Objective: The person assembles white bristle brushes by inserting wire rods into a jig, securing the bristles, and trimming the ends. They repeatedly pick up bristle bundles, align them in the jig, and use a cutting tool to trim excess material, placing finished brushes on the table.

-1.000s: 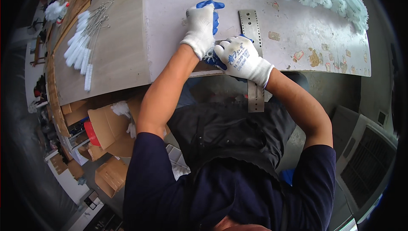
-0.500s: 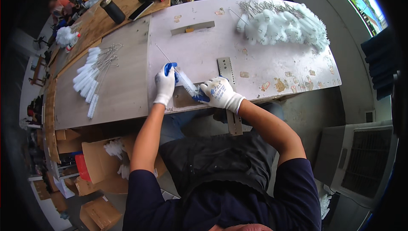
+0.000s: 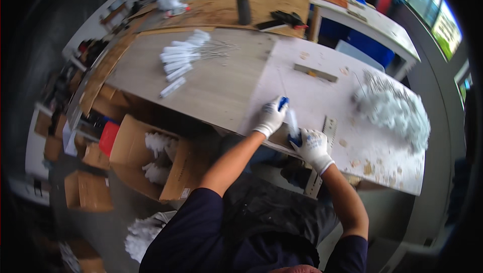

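1. Both gloved hands close on one slim white tube (image 3: 292,122) at the near table edge: left hand (image 3: 270,117) pinches its far end, right hand (image 3: 312,145) its near end, seemingly to hold it taut
2. One metal ruler (image 3: 328,128) lies just beside the right hand
3. Roughly ten finished white tubes (image 3: 182,59) lie grouped, well apart
4. One fluffy white heap (image 3: 395,112) sits to the right

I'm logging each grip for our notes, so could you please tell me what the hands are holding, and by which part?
The left hand and right hand, both gloved, hold a slim white brush between them, one at each end. The exact grip of the fingers cannot be told.
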Available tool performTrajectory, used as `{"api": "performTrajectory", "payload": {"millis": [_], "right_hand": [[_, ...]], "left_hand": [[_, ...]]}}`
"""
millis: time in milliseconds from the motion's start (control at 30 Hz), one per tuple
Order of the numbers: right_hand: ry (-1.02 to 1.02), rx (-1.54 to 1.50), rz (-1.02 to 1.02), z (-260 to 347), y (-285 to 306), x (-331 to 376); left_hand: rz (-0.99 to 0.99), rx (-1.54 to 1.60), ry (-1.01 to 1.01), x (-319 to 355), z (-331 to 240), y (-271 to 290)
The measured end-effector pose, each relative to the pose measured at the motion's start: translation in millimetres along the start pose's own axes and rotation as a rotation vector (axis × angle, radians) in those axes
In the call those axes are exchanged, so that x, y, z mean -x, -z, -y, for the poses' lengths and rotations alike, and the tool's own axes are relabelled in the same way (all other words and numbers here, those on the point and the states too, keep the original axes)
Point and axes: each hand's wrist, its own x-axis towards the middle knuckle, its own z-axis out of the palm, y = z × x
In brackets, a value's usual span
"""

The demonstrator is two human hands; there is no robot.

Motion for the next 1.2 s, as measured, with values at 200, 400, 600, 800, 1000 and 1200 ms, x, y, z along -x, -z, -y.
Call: {"api": "performTrajectory", "payload": {"millis": [200, 400, 600, 800, 1000, 1200], "right_hand": [[-0.042, 0.026, -0.096, 10.8, -6.7, 3.4], [0.075, 0.061, -0.251, 11.4, -3.5, 5.7], [-0.043, 0.075, -0.050, 13.0, -4.8, -11.3], [-0.039, 0.041, -0.130, 13.4, -10.1, -7.3], [0.041, 0.035, -0.238, 19.8, -5.2, -6.6], [0.027, -0.155, -0.207, 10.8, -7.9, -11.9]], "left_hand": [[0.044, 0.004, 0.059, 4.9, -16.0, 11.5], [0.033, -0.017, 0.059, 5.4, -13.7, 11.0], [0.050, 0.002, 0.060, 4.9, -15.8, 9.5], [0.032, 0.004, 0.046, 5.7, -15.4, 10.9], [-0.014, 0.015, 0.023, 6.8, -9.9, 9.0], [-0.158, -0.025, -0.005, 6.5, -4.4, 2.9]]}}
